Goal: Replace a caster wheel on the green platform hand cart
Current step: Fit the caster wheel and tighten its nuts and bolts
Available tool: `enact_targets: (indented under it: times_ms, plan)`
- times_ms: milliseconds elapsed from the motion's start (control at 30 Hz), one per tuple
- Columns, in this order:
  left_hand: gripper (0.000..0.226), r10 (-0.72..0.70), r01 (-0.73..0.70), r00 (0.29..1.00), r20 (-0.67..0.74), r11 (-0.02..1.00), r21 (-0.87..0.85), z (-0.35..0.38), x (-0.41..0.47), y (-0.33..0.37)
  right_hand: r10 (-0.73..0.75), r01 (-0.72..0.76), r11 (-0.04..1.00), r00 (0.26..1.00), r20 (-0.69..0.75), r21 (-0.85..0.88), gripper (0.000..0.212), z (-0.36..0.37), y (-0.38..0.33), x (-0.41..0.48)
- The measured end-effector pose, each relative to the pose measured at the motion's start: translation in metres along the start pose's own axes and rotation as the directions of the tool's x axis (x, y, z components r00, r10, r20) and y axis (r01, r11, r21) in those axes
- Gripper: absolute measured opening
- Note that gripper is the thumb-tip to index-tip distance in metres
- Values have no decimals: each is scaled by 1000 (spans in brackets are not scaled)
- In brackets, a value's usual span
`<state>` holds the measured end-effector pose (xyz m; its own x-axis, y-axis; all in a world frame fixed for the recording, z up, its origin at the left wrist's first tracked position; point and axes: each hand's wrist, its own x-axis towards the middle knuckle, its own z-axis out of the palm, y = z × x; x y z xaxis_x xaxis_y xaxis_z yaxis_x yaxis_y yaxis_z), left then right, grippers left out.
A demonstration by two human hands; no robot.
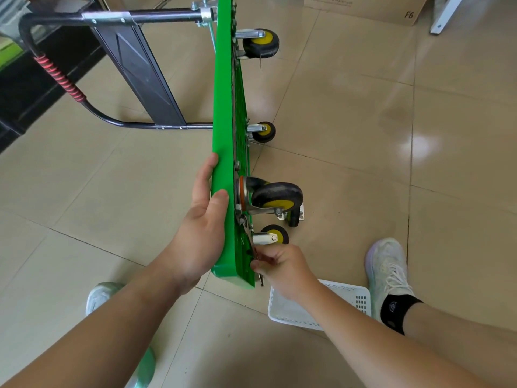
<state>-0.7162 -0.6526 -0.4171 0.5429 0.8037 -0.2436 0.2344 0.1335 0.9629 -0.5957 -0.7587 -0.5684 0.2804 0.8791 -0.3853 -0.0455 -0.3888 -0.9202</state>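
The green cart (223, 135) stands tipped on its long edge on the tiled floor (363, 121), with its deck facing left and its underside facing right. Its black handle (56, 77), wrapped partly in red cord, sticks out to the left.

The left hand (200, 219) holds the near end of the deck. Its grip is closed on the edge, with the thumb lying across the green rim and the fingers on the deck face.

The right hand (282, 268) is at the near lower corner of the underside, its grip pinching a slim metal wrench (248, 234) that runs up toward the mounting plate of the big near wheel (277, 196). A smaller wheel (275, 233) sits just below it, and two more wheels (260, 44) are fixed at the far end.

A white plastic basket (344, 298) lies on the floor beneath the right forearm, beside a pale shoe (387, 267).
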Motion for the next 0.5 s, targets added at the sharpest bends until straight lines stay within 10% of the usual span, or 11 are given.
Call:
enact_targets:
  times_ms: [500]
  plan:
    - [51, -36, 36, 999, -18, 999, 29, 3, -6, 10, 204, -204, 959, 979, 23, 198, 10, 0, -57, -70]
